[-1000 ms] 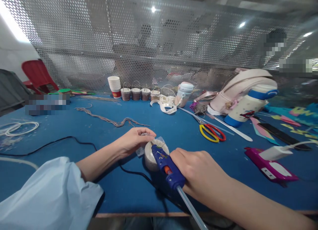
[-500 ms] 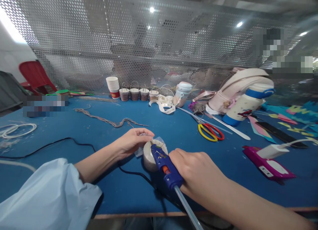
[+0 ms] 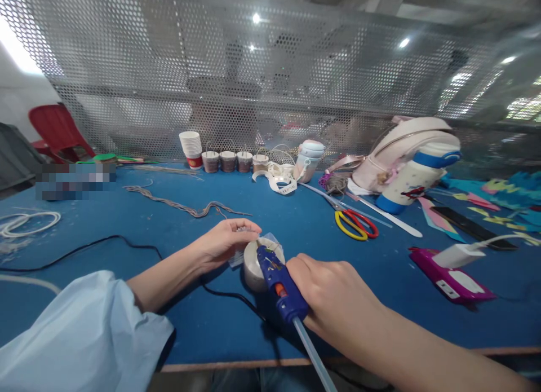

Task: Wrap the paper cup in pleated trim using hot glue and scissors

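My right hand [image 3: 323, 285] is wrapped around a blue glue gun [image 3: 281, 285], with a long translucent glue stick [image 3: 313, 352] poking out of its back end. The gun's front end lies over a pale round roll [image 3: 253, 271], which looks like tape and stands on the blue table. Just left of that roll, the fingers of my left hand [image 3: 228, 242] are pinched together. Clear crinkled plastic [image 3: 237, 259] shows below those fingers and behind the roll. What the left fingertips hold is too small to make out. The gun's tip is partly lost against the roll and plastic.
Yellow-and-red scissors [image 3: 357, 224], a magenta power strip [image 3: 454, 279] and a white bottle [image 3: 412, 183] are on the right. Small brown-wrapped cups [image 3: 228, 161] line the back beside stacked paper cups [image 3: 191, 149]. Twisted cord [image 3: 186, 206] and a black cable [image 3: 127, 242] lie left.
Both hands, the glue gun and the roll stay almost where they were. The view has shifted slightly, so things on the right appear a little further left.
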`<move>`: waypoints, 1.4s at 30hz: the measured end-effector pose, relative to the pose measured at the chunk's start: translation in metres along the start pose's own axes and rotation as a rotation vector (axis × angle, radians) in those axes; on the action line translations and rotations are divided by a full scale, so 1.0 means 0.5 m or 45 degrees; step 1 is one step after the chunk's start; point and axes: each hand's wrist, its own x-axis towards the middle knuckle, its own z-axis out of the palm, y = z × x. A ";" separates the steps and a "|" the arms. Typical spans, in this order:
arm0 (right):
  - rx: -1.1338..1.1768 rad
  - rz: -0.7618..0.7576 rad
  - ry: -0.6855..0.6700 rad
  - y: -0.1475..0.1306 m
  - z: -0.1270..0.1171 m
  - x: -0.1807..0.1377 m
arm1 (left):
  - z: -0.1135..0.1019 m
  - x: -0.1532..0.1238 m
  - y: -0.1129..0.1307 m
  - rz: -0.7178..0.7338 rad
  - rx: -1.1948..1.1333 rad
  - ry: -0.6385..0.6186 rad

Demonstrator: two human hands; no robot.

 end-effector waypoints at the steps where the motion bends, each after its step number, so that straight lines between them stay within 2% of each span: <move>1: -0.011 0.018 0.002 -0.002 -0.001 -0.001 | 0.000 0.000 0.000 0.002 0.000 -0.003; 5: -0.034 0.036 0.023 -0.006 0.001 -0.002 | 0.000 0.001 -0.001 0.003 -0.001 -0.004; 12: -0.014 -0.074 0.081 0.000 0.015 0.001 | -0.002 0.002 -0.005 0.002 -0.013 0.002; 19: -0.070 0.034 0.052 -0.008 0.009 -0.005 | -0.001 0.001 -0.003 -0.009 -0.011 -0.004; 26: 0.045 -0.057 -0.024 -0.007 0.006 0.002 | -0.001 0.000 -0.004 -0.012 0.000 0.010; 32: 0.123 -0.133 0.050 0.003 0.019 0.000 | -0.002 0.002 -0.005 -0.018 -0.011 0.000; 38: 0.163 -0.039 0.035 0.001 0.012 -0.002 | -0.004 0.003 -0.006 -0.015 -0.015 -0.012; 42: 0.194 -0.100 0.036 0.003 0.011 0.001 | -0.002 0.000 -0.004 -0.026 -0.014 -0.011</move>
